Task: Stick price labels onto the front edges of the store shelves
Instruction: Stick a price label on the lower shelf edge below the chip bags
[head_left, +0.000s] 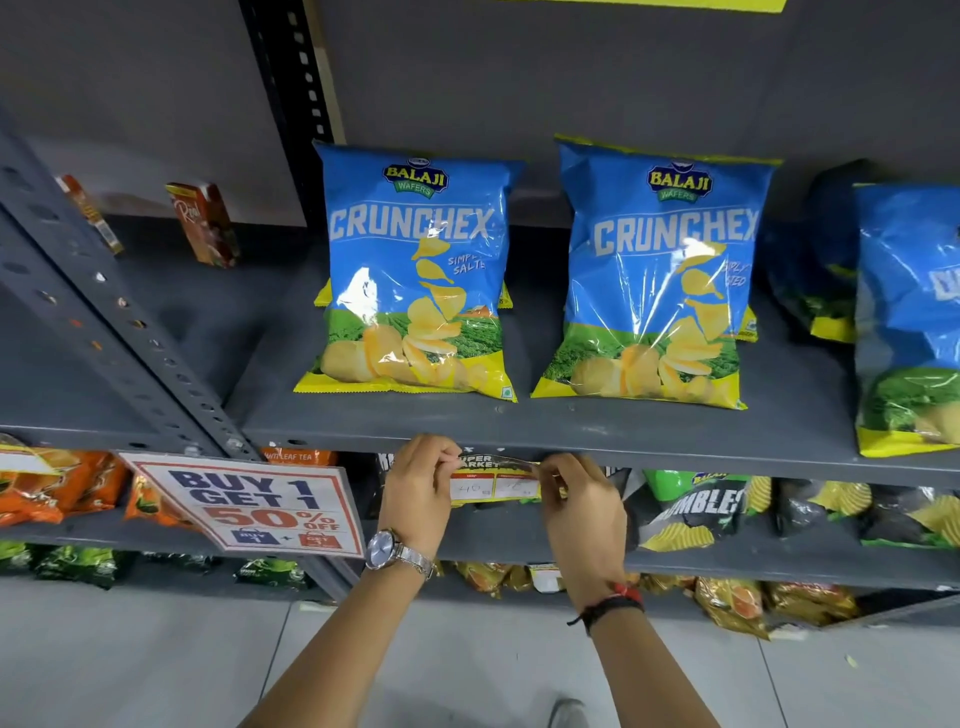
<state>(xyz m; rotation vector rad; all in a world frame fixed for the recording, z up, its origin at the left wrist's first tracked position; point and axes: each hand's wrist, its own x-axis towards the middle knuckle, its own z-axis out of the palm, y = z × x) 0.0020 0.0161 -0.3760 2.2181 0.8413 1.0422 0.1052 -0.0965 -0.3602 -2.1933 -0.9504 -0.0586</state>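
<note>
A price label, yellow and white with handwritten numbers, hangs at the front edge of the grey shelf, below two blue Crunchex chip bags. My left hand, with a wristwatch, pinches the label's left end. My right hand, with a red and black wristband, pinches its right end. The label's top strip lies against the shelf edge; whether it is stuck I cannot tell.
A "Buy 1 Get 1 50% off" sign hangs at the left by the perforated upright. More chip bags fill the lower shelves. Another blue bag stands at the right. Grey floor lies below.
</note>
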